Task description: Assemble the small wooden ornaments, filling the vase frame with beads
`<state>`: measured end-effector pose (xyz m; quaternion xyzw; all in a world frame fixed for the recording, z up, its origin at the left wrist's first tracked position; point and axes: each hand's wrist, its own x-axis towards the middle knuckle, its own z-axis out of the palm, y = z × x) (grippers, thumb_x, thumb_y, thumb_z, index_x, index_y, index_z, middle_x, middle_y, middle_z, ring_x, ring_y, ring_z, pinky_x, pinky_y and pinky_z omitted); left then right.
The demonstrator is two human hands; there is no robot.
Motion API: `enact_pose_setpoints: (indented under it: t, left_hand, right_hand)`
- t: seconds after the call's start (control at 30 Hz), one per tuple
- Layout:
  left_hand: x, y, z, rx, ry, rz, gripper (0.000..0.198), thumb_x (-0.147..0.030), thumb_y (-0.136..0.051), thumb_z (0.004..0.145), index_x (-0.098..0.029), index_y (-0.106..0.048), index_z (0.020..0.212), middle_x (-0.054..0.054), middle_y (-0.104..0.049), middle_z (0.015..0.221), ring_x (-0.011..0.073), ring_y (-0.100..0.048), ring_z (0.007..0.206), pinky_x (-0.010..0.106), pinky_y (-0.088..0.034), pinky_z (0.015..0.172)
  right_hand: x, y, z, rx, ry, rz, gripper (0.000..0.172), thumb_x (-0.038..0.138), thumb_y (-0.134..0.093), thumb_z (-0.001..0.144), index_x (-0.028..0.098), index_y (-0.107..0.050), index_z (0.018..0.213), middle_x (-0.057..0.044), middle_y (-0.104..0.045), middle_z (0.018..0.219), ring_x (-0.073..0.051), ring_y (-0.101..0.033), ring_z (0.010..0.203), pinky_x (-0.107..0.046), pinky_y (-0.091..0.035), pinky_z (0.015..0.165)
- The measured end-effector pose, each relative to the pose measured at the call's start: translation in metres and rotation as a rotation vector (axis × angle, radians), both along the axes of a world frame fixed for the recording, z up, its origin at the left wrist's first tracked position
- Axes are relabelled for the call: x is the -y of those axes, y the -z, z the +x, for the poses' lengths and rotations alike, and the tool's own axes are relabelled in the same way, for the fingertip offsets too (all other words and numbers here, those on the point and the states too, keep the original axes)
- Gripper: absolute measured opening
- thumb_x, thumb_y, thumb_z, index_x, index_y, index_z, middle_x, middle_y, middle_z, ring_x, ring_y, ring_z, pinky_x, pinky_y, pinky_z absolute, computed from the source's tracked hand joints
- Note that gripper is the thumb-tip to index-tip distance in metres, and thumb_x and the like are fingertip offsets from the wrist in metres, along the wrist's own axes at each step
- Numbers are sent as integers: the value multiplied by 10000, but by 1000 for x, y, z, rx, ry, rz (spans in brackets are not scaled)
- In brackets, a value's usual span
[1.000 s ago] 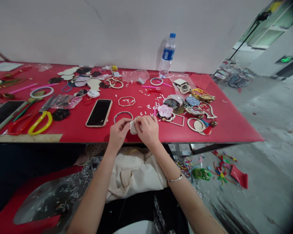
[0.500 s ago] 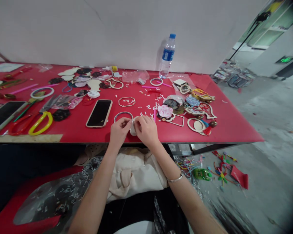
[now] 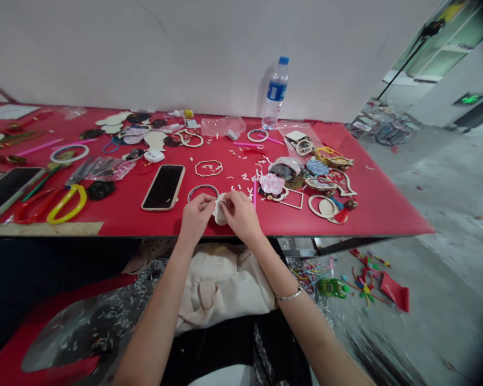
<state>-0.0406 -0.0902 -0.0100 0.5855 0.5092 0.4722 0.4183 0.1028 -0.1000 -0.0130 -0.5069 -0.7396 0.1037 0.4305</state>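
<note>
Between both hands, at the table's front edge, is a small off-white piece with a scalloped outline (image 3: 220, 215). My left hand (image 3: 196, 215) pinches its left side with thumb and forefinger. From the right, my right hand (image 3: 241, 213) holds the same piece, its fingers bent over the upper part and hiding some of it. Just behind my left hand lies a round ring frame (image 3: 203, 187), partly covered by the fingers. A phone with a dark screen (image 3: 163, 187) rests to the left, and a pink stick (image 3: 255, 194) lies beyond my right hand.
White paper scraps (image 3: 241, 182) are strewn over the red table (image 3: 378, 198). At right are a pink flower-shaped piece (image 3: 272, 183) and several wooden frames. Scissors with yellow and red handles (image 3: 78, 201) lie at left. A water bottle (image 3: 276, 94) stands against the wall.
The off-white piece has turned slightly in my fingers, and more of its face shows. My right hand has shifted a little; the things on the table stay in place.
</note>
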Motion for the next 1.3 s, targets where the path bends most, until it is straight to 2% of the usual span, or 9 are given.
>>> enact_pose_setpoints:
  t: [0.33,0.77,0.97,1.07,1.2,1.3]
  left_hand:
    - [-4,4,2,27,37,-26,210,-377,-628,765,-176,-572,790,-22,-611,617,121,-555,578,223,-407,570]
    - [-1,-2,2,-48,21,-16,213,-390,-600,792,-179,-581,769,-28,-584,612,117,-518,588,219,-382,572]
    - [-4,4,1,-96,-70,29,169,-348,-587,772,-187,-586,720,-35,-555,579,119,-495,567,221,-365,541]
    - [-6,5,1,-77,-118,18,140,-327,-597,758,-189,-599,733,-45,-534,559,114,-476,545,222,-360,529]
    - [-6,4,2,10,-20,-16,157,-339,-630,753,-186,-598,736,-50,-522,562,102,-451,524,217,-349,519]
    - [-5,3,1,121,44,-13,199,-381,-621,782,-182,-632,783,-33,-562,617,109,-489,561,220,-380,547]
  right_hand:
    - [-1,1,-2,-12,-7,9,104,232,-450,930,203,-518,857,-49,-604,837,-182,-544,817,-272,-421,731]
    - [0,0,-4,170,67,49,216,270,-400,972,182,-581,894,-50,-635,837,-173,-552,809,-271,-395,713]
    - [1,-2,-3,371,76,252,197,223,-429,957,212,-615,894,-29,-624,806,-184,-508,846,-358,-322,910]
    - [4,-3,-3,388,29,328,212,172,-406,951,219,-611,923,-22,-617,790,-172,-499,820,-349,-312,887]
    - [4,-4,-2,280,22,231,225,232,-371,968,198,-582,895,-45,-609,813,-181,-510,804,-312,-348,773]
    - [0,-3,-1,131,47,105,171,284,-411,952,192,-550,991,-65,-607,873,-206,-525,841,-314,-383,755]
